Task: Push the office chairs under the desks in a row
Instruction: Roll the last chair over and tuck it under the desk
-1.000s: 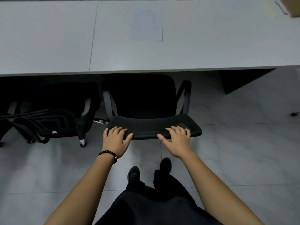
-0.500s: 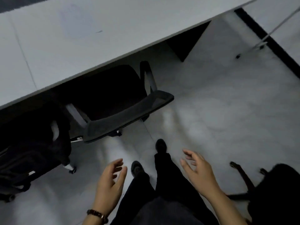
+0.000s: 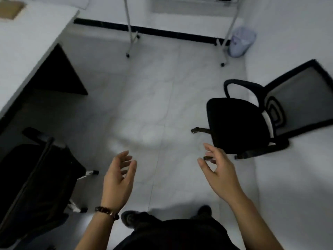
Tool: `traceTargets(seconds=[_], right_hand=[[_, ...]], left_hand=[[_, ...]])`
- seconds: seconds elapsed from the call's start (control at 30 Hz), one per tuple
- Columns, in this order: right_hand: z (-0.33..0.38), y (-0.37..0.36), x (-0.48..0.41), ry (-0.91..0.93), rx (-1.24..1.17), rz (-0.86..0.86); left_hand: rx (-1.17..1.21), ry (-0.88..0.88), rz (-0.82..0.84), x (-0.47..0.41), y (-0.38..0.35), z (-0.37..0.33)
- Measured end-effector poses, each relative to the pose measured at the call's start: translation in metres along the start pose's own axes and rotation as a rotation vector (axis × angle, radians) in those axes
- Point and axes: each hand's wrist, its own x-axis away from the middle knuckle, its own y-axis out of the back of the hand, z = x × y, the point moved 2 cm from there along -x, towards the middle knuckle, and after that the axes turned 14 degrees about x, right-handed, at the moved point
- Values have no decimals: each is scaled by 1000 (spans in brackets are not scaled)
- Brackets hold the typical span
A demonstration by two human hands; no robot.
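Note:
A black office chair (image 3: pixel 239 123) with a mesh back stands loose on the tiled floor at the right, away from the desk. A second black chair (image 3: pixel 36 177) sits at the lower left, next to the white desk (image 3: pixel 23 46) that runs up the left side. My left hand (image 3: pixel 119 179) hovers over the floor between the two chairs, fingers apart, holding nothing. My right hand (image 3: pixel 219 170) is also empty with its fingers spread, just left of the loose chair's base and not touching it.
A white metal frame on castors (image 3: pixel 132 38) stands at the far wall. A pale waste bin (image 3: pixel 241 42) sits at the back right. A brown box (image 3: pixel 10 9) lies on the desk's far end. Open tiled floor (image 3: pixel 153 105) lies ahead.
Both hands have left the backrest of the chair pushed under the desk. The view has swung right, bringing the loose chair at the right into sight.

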Motion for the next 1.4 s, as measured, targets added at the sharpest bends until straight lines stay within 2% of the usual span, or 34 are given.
traceTargets(seconds=[0.2,0.37,0.53,0.7,0.87,1.0,1.1,1.27,1.4], right_hand=[[-142,110,13,-124,3,-140],[-223,193,16,-248,-14,-224],[-294,231,4,-357,1,-291],[-364,256,-32,-458,39,-282],[-407,322,-110,-456,126,-249],[-432,383,-195,-370,187,-284],[-449,419,-258,-321,213,-278],[-485,447,-377,-270,219,-184],[-523,444,-471,-200,381,-115]], left_hand=[[-70,-92,198,14,-193,-47],[-95,-143,373,30,-322,-86],[-125,-112,527,24,-422,-94],[-170,-58,619,-15,-516,-81],[-189,-91,673,-74,-606,-113],[-188,-220,687,-124,-668,-148],[-204,-248,683,-152,-706,-163],[-203,-198,647,-182,-774,-160],[-120,18,613,-191,-837,-142]])
